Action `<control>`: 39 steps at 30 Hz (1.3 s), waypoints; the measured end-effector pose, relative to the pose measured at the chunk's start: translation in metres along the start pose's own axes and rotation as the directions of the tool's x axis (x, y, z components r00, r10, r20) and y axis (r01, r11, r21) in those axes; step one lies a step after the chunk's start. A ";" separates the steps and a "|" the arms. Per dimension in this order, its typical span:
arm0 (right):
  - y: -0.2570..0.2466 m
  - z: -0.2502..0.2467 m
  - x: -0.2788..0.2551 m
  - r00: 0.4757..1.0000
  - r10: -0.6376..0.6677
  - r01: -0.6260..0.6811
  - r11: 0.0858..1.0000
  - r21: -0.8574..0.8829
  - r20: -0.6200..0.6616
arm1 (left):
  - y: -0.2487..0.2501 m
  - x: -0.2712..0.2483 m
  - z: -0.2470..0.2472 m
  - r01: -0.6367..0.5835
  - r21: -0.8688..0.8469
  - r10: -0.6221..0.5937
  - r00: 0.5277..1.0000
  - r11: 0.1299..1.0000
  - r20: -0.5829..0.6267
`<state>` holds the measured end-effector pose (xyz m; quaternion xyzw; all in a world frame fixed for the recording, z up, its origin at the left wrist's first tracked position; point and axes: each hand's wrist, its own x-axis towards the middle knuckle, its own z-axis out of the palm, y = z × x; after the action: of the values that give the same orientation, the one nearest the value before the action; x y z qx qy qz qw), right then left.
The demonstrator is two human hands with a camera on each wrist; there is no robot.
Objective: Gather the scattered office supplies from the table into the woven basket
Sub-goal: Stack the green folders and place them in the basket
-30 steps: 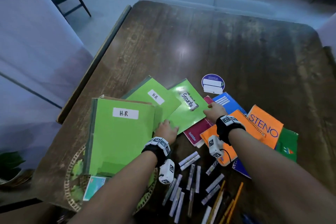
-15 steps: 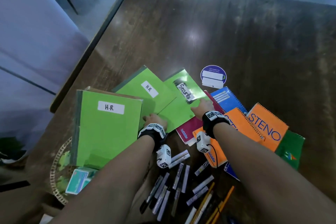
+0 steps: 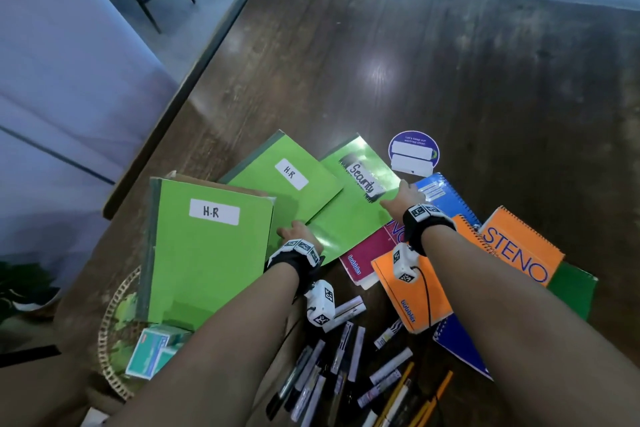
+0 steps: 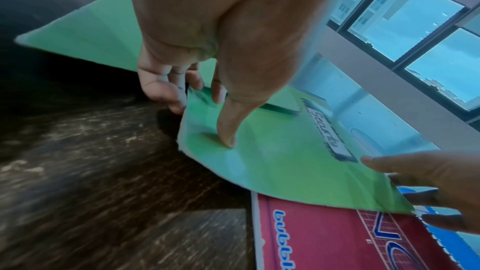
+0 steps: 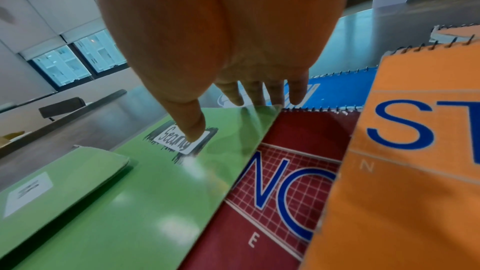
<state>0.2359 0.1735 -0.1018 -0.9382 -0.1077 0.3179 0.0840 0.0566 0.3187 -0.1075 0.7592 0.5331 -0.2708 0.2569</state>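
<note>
Fingers of left hand (image 4: 182,81) curled under near corner of green "Security" folder (image 3: 353,198), thumb pressed flat on its cover: corner pinched and raised slightly off dark wooden table (image 3: 415,62). Fingers of right hand (image 3: 403,192) extended and nearly straight at folder's opposite edge, tips at or just under that edge, thumb laid on white "Security" label; grip loose, whether edge is truly pinched not clear. Folder thus spanned between both hands, overlapping maroon notebook (image 3: 367,253) on its right side and partly covered by middle green "H-R" folder (image 3: 291,184) on its left. Woven basket (image 3: 110,333) at near left table corner, well apart from both hands, bearing large green "H-R" book (image 3: 204,246) tilted across its rim and small teal box (image 3: 152,350) inside. Blue spiral notebook (image 3: 443,191) just beyond right hand; two orange spiral pads, one marked "STENO" (image 3: 519,246), beside right wrist over dark green book (image 3: 571,288). Round purple sticker (image 3: 414,152) on table beyond folder. Markers and pencils (image 3: 349,357) scattered beneath forearms at near edge.
</note>
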 end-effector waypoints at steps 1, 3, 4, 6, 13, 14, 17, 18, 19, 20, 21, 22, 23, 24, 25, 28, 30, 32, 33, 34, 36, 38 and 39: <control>-0.002 0.001 0.000 1.000 0.001 -0.001 1.000 -0.007 -0.007 | -0.002 0.000 -0.001 0.000 0.011 0.000 1.000 1.000 0.007; -0.005 0.003 0.000 0.999 0.015 -0.017 0.999 -0.045 -0.036 | -0.007 0.000 -0.001 0.001 0.017 -0.002 1.000 1.000 0.018; -0.005 0.004 -0.002 0.998 0.031 -0.034 0.998 -0.060 -0.059 | -0.008 0.000 -0.001 0.003 0.010 -0.003 1.000 1.000 0.020; -0.003 0.003 -0.005 0.991 0.060 -0.070 0.995 -0.078 -0.117 | -0.009 -0.002 -0.002 0.000 -0.025 0.001 1.000 1.000 0.020; 0.027 -0.030 -0.036 0.954 0.085 -0.029 0.981 0.191 -0.288 | 0.003 -0.026 -0.005 -0.038 -0.305 0.040 0.999 0.952 0.000; 0.032 -0.039 -0.044 0.944 0.099 -0.030 0.975 0.220 -0.313 | 0.007 -0.030 -0.005 -0.055 -0.318 0.064 0.998 0.946 0.020; 0.045 -0.066 -0.072 0.893 0.134 -0.017 0.964 0.265 -0.429 | 0.017 -0.050 -0.007 -0.119 -0.301 0.140 0.989 0.946 0.049; 0.049 -0.074 -0.084 0.873 0.137 -0.006 0.963 0.271 -0.468 | 0.021 -0.058 -0.007 -0.149 -0.290 0.169 0.985 0.945 0.046; 0.052 -0.080 -0.095 0.855 0.134 0.004 0.964 0.265 -0.502 | 0.025 -0.066 -0.007 -0.185 -0.275 0.202 0.979 0.943 0.032; 0.055 -0.085 -0.104 0.839 0.122 0.012 0.970 0.243 -0.531 | 0.030 -0.072 -0.008 -0.222 -0.249 0.231 0.973 0.943 0.009; 0.057 -0.090 -0.113 0.826 0.098 0.025 0.978 0.209 -0.555 | 0.035 -0.079 -0.010 -0.265 -0.219 0.267 0.963 0.939 -0.019; 0.057 -0.095 -0.123 0.817 0.066 0.040 0.985 0.170 -0.572 | 0.039 -0.087 -0.014 -0.322 -0.193 0.317 0.947 0.927 -0.056; 0.056 -0.098 -0.133 0.809 0.029 0.058 0.990 0.129 -0.587 | 0.043 -0.094 -0.020 -0.391 -0.178 0.379 0.920 0.903 -0.101; 0.055 -0.102 -0.142 0.798 -0.008 0.082 0.992 0.095 -0.603 | 0.046 -0.100 -0.027 -0.469 -0.173 0.448 0.881 0.866 -0.150; 0.052 -0.105 -0.152 0.783 -0.047 0.111 0.992 0.065 -0.620 | 0.047 -0.107 -0.036 -0.547 -0.174 0.515 0.834 0.819 -0.199; 0.039 -0.111 -0.177 0.725 -0.149 0.189 0.982 -0.013 -0.672 | 0.049 -0.124 -0.068 -0.709 -0.221 0.657 0.704 0.669 -0.271; 0.026 -0.114 -0.194 0.671 -0.198 0.221 0.973 -0.062 -0.715 | 0.043 -0.135 -0.093 -0.745 -0.327 0.703 0.663 0.582 -0.258; 0.012 -0.117 -0.209 0.615 -0.237 0.250 0.963 -0.100 -0.752 | 0.031 -0.140 -0.117 -0.744 -0.452 0.738 0.632 0.493 -0.235; 0.005 -0.118 -0.215 0.592 -0.252 0.259 0.959 -0.115 -0.765 | 0.022 -0.140 -0.128 -0.734 -0.500 0.751 0.622 0.459 -0.224; -0.001 -0.119 -0.221 0.579 -0.253 0.260 0.958 -0.119 -0.775 | 0.013 -0.139 -0.137 -0.722 -0.537 0.758 0.616 0.436 -0.214; -0.015 -0.120 -0.233 0.550 -0.205 0.247 0.966 -0.077 -0.810 | -0.009 -0.133 -0.154 -0.693 -0.593 0.762 0.618 0.411 -0.194; -0.026 -0.113 -0.240 0.558 -0.076 0.237 0.969 0.071 -0.827 | -0.031 -0.124 -0.167 -0.675 -0.624 0.757 0.623 0.393 -0.197; -0.028 -0.108 -0.237 0.592 0.011 0.263 0.942 0.207 -0.806 | -0.041 -0.119 -0.172 -0.673 -0.631 0.753 0.624 0.385 -0.206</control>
<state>0.1143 0.1307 0.1264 -0.9456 -0.0754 -0.1284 0.2891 0.0070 0.3682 0.0940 0.7540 0.1968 0.0289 0.6261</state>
